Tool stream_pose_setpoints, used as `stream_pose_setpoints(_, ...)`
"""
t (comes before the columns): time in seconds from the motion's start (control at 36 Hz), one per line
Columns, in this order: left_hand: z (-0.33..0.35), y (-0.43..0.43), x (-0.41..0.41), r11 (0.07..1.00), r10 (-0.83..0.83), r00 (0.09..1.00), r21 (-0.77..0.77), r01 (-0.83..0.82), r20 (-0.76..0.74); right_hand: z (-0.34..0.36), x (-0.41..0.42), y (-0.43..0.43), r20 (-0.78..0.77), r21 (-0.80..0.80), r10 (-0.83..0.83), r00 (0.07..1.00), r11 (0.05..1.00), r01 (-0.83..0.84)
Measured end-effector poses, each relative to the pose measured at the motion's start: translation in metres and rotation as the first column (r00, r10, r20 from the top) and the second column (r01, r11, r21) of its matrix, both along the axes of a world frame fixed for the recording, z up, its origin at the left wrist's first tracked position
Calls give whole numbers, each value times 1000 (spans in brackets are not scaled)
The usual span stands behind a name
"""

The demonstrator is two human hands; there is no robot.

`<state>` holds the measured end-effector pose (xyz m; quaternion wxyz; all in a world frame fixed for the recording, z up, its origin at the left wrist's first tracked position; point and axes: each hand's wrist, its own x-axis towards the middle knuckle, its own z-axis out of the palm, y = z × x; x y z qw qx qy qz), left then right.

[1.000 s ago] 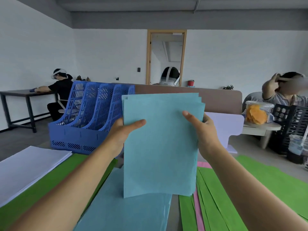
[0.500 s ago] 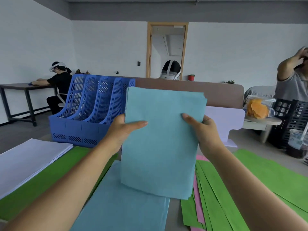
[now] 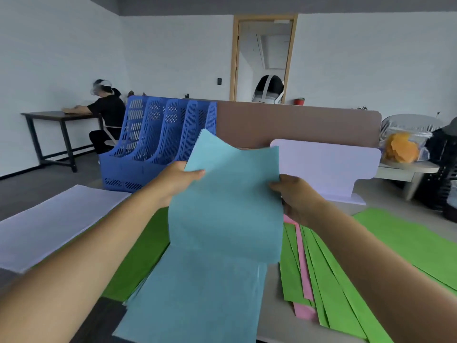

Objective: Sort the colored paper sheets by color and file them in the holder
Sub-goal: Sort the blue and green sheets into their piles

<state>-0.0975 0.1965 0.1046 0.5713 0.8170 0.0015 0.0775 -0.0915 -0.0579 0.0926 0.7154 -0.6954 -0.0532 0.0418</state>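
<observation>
The left hand (image 3: 176, 180) pinched the left edge of a light-blue sheaf (image 3: 227, 206), thumb on its near face; the right hand (image 3: 295, 198) gripped the right edge. The sheaf hung bowed above a blue pile (image 3: 197, 298) on the table (image 3: 270, 318). Green sheets (image 3: 329, 288) and a pink sheet (image 3: 302, 263) lay right, white paper (image 3: 49, 224) left, the blue holder (image 3: 158, 147) far left.

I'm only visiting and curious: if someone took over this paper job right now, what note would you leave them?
The left hand grips the left edge of the raised blue sheets, thumb on the front.
The right hand grips their right edge.
The holder stands behind to the left, with no paper showing in it.
Done: blue sheets gathered. A flat blue pile lies below them.
Left: file the blue, then sort the green sheets, pink sheet and white stack.
</observation>
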Motion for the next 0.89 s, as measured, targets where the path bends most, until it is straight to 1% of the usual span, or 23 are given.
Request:
stream_pose_setpoints(0.08, -13, 12, -7, 992, 4, 993, 128, 11, -122, -16, -11, 3, -162, -26, 53, 985, 998, -58)
stream_pose_setpoints(0.14, -34, 17, -10, 973, 25, 991, 231, 6, -131, -36, -18, 6, -246, -73, 41, 968, 995, -61)
stream_pose_setpoints(0.22, -74, 23, -9, 942, 41, 989, 337, 9, -142, -63, -30, 9, -342, -134, 25, 939, 988, -75)
stream_pose_setpoints(0.28, -95, 25, -11, 916, 55, 984, 400, 18, -170, -74, -34, 10, -356, -139, -48, 933, 990, -2)
stream_pose_setpoints(0.33, -108, 27, -16, 905, 67, 975, 424, 30, -211, -81, -32, 9, -340, -169, -184, 922, 977, 133)
stream_pose_setpoints(0.36, -110, 27, -18, 899, 69, 973, 436, 35, -219, -83, -31, 7, -346, -180, -224, 911, 969, 170)
stream_pose_setpoints(0.42, -109, 27, -21, 884, 80, 973, 466, 31, -216, -82, -35, 6, -417, -105, -208, 885, 978, 180)
stream_pose_setpoints(0.47, -104, 24, -23, 868, 99, 973, 496, 18, -209, -76, -40, 8, -493, 21, -109, 863, 990, 137)
stream_pose_setpoints(0.5, -102, 23, -23, 861, 107, 972, 508, 15, -209, -72, -40, 8, -521, 59, -74, 850, 991, 123)
stream_pose_setpoints(0.58, -101, 23, -21, 845, 123, 965, 534, 20, -232, -70, -33, 8, -582, 122, -63, 811, 979, 163)
stream_pose_setpoints(0.64, -101, 23, -20, 837, 137, 961, 548, 18, -242, -70, -27, 5, -598, 129, -72, 799, 974, 184)
stream_pose_setpoints(0.67, -101, 22, -21, 831, 141, 961, 555, 16, -238, -70, -25, 5, -606, 123, -66, 793, 977, 175)
stream_pose_setpoints(0.72, -101, 22, -21, 824, 139, 963, 566, 17, -231, -68, -25, 4, -621, 83, -25, 784, 992, 97)
stream_pose_setpoints(0.78, -102, 23, -19, 816, 134, 965, 578, 23, -228, -70, -24, 4, -620, 22, 40, 783, 999, -34)
stream_pose_setpoints(0.83, -102, 24, -17, 811, 128, 964, 584, 34, -234, -73, -24, 6, -607, -2, 115, 787, 989, -146)
stream_pose_setpoints(0.89, -102, 25, -15, 808, 131, 963, 588, 34, -236, -79, -24, 12, -566, -54, 116, 816, 983, -177)
